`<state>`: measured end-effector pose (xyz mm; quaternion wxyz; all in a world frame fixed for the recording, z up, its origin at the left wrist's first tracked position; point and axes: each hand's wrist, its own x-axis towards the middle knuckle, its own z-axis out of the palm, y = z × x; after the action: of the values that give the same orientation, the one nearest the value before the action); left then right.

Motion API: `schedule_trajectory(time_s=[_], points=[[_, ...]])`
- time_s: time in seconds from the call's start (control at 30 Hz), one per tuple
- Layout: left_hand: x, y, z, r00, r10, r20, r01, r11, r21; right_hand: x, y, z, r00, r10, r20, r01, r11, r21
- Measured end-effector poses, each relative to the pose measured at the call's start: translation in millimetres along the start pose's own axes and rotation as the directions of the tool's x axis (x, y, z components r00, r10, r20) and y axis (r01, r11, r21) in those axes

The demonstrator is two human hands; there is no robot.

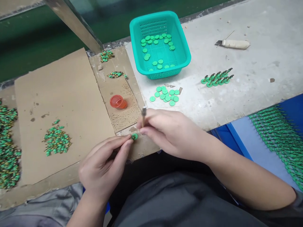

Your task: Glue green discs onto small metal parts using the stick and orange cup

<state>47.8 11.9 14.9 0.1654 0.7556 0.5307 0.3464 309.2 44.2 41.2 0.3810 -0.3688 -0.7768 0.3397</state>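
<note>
left hand (104, 167) pinches a tiny, light, stiff green disc (134, 136) by its rim, right hand (165, 132) clamped on a slim tool (143, 115).

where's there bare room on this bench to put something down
Free: the big cardboard sheet above the small parts pile, and the grey bench right of the basket, between the knife and the pin row. Crowded: around the loose discs, the orange cup and both hands.

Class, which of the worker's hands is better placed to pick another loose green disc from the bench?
Probably the right hand: the loose green discs lie just beyond it, though it holds a tool. The left hand pinches a disc.
</note>
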Motion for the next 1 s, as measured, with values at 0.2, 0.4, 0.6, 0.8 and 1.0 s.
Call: schedule_trajectory(time_s=[0.2, 0.4, 0.6, 0.8, 1.0], points=[[0.0, -1.6, -0.3, 0.999, 0.051, 0.000, -0.051, 0.998, 0.033, 12.3, 9.6, 16.9, 0.994, -0.007, 0.110, 0.009, 1.000, -0.018], [1.2, 0.6, 0.9, 0.998, 0.056, 0.007, -0.056, 0.998, 0.017, 14.2, 14.5, 19.4, 0.997, -0.013, 0.078, 0.012, 1.000, 0.011], [3.7, 1.3, 1.1, 0.996, 0.094, 0.003, -0.094, 0.995, 0.036, 16.3, 11.7, 16.2, 0.996, -0.075, 0.054, 0.075, 0.997, 0.001], [4.1, 1.4, 1.1, 0.996, 0.088, 0.005, -0.088, 0.995, 0.052, 14.6, 11.4, 16.1, 0.993, -0.105, 0.054, 0.105, 0.994, -0.002], [3.8, 0.4, 1.8, 0.996, 0.090, 0.003, -0.090, 0.995, 0.036, 13.3, 12.7, 18.2, 0.990, -0.129, 0.053, 0.128, 0.991, 0.024]])
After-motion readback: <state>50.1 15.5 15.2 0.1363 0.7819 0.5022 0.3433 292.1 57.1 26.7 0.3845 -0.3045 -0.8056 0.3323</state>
